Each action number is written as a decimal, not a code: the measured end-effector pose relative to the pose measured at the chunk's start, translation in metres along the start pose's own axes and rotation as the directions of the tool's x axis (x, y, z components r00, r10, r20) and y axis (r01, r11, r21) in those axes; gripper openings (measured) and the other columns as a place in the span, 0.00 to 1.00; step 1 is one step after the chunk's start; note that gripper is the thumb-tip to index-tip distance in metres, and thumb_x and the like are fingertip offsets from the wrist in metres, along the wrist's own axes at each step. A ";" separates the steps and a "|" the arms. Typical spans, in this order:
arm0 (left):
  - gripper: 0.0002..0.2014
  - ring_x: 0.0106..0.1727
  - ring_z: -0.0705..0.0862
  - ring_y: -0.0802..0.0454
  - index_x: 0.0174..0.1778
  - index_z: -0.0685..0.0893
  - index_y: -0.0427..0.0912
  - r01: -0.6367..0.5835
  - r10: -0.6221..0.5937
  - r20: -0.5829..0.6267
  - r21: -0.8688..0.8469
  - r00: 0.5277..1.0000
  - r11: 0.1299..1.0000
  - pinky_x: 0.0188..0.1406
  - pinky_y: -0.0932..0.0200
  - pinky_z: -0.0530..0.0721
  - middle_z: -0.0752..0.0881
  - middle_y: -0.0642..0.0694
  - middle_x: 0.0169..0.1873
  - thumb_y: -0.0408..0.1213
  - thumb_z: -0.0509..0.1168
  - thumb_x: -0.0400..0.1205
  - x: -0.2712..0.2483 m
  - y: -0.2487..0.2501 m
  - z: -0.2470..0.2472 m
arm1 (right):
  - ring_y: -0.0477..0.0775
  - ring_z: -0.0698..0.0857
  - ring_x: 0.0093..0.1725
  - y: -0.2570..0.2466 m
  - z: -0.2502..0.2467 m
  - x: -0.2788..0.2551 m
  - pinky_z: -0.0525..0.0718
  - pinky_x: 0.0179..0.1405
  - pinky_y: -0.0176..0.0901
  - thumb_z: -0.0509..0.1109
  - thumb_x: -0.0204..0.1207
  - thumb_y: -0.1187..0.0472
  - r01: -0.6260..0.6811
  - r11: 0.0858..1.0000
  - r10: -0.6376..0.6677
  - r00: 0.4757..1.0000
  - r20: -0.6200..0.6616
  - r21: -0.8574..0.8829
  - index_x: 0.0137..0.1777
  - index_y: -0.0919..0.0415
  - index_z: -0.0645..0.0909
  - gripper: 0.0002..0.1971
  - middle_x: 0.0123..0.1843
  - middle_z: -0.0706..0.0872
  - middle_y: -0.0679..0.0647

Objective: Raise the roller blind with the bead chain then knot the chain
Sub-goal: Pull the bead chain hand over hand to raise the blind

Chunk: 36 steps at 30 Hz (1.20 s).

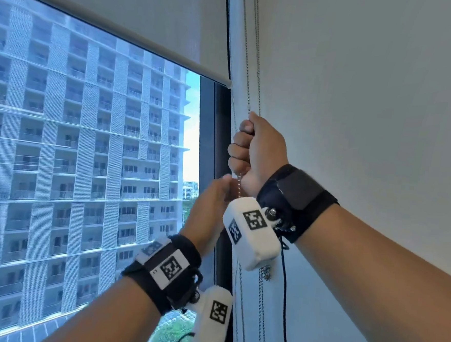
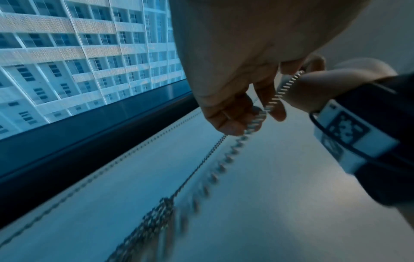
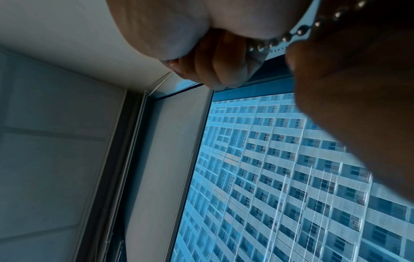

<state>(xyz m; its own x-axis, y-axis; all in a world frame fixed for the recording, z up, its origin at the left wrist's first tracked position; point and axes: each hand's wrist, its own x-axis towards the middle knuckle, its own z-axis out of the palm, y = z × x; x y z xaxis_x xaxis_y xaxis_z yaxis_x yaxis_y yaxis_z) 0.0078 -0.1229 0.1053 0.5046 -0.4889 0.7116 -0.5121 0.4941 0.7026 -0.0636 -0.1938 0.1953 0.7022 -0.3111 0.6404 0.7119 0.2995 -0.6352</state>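
The bead chain (image 1: 248, 73) hangs down the white wall strip just right of the window (image 1: 87, 147), and I have it in both hands. My right hand (image 1: 257, 151) is closed in a fist around it, thumb on top, with the chain coming out below the palm. My left hand (image 1: 211, 199) sits directly beneath, touching the right, its fingers (image 2: 228, 115) curled and pinching the same strand; below them the chain (image 2: 224, 163) trails away blurred toward a bunched tangle. The roller blind (image 1: 149, 21) is partly up, its bottom bar (image 1: 137, 40) crossing the upper glass, with an apartment block (image 1: 73, 160) outside.
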 end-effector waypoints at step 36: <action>0.10 0.36 0.68 0.42 0.42 0.80 0.40 -0.022 0.012 -0.067 -0.142 0.998 0.990 0.35 0.54 0.61 0.77 0.40 0.37 0.43 0.62 0.81 0.018 0.013 0.020 | 0.49 0.73 0.26 -0.036 0.010 0.023 0.71 0.23 0.39 0.54 0.89 0.46 -0.052 0.965 0.071 0.995 0.063 -0.256 0.54 0.60 0.80 0.19 0.32 0.77 0.53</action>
<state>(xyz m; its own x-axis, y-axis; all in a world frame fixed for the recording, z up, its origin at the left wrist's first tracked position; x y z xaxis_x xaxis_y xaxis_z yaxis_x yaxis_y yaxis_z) -0.0032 -0.1396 0.1275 0.5437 -0.4334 0.7187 -0.4190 0.6018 0.6799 -0.0728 -0.2026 0.2374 0.7499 -0.2312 0.6198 0.6489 0.0748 -0.7572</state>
